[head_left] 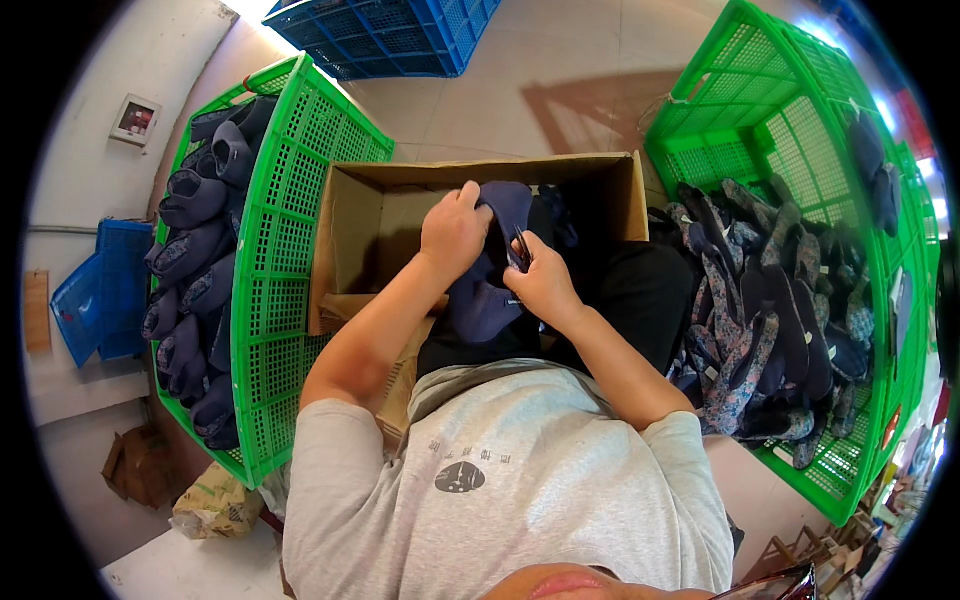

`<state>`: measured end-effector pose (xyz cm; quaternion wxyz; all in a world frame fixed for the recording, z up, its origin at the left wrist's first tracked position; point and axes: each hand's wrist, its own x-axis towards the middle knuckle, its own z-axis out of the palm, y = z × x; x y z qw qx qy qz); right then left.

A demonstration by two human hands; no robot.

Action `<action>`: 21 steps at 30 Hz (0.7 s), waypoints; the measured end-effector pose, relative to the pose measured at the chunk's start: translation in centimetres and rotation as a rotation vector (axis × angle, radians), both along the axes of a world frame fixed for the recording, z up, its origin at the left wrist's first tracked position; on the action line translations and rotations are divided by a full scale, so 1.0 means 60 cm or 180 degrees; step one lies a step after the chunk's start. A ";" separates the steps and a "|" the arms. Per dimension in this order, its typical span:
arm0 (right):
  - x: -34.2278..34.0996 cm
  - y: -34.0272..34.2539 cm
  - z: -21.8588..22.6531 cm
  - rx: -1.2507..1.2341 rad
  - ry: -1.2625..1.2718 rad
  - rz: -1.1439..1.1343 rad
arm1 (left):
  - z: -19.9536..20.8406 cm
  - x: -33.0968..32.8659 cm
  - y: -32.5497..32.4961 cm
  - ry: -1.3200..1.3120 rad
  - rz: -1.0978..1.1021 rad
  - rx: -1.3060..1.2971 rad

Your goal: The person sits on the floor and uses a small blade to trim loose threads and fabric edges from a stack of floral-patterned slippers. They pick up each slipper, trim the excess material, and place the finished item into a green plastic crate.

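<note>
Over my lap, my left hand (455,232) is closed on the top edge of a navy fabric slipper (482,312), pinching it between the fingers. The slipper hangs down toward my thighs, its lower part loosely curved. My right hand (545,282) is closed around small dark scissors (521,246), whose tips point up beside the slipper. The right fingers also lie close against the fabric; whether they grip it too I cannot tell. Behind both hands stands an open cardboard box (378,215), with dark items partly visible at its right side.
A green basket (305,260) of navy slippers stands to my left. On the right, another green basket (765,130) holds floral and navy slippers in a heap. A blue crate (395,35) sits on the floor beyond the box, and blue plastic bins (120,290) stand by the left wall.
</note>
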<state>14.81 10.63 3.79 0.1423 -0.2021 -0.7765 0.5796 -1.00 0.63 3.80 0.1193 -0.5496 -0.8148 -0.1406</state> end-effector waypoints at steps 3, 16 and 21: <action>-0.014 0.005 0.001 -0.0076 -0.0023 -0.0061 | -0.014 -0.032 0.031 0.0194 -0.0043 -0.0252; -0.027 0.012 0.009 -0.0548 -0.0298 -0.0180 | 0.004 -0.052 0.070 -0.0554 0.0622 -0.1942; 0.011 -0.007 -0.033 -0.0722 0.0039 -0.0157 | 0.034 -0.003 0.001 0.0053 -0.0037 -0.1778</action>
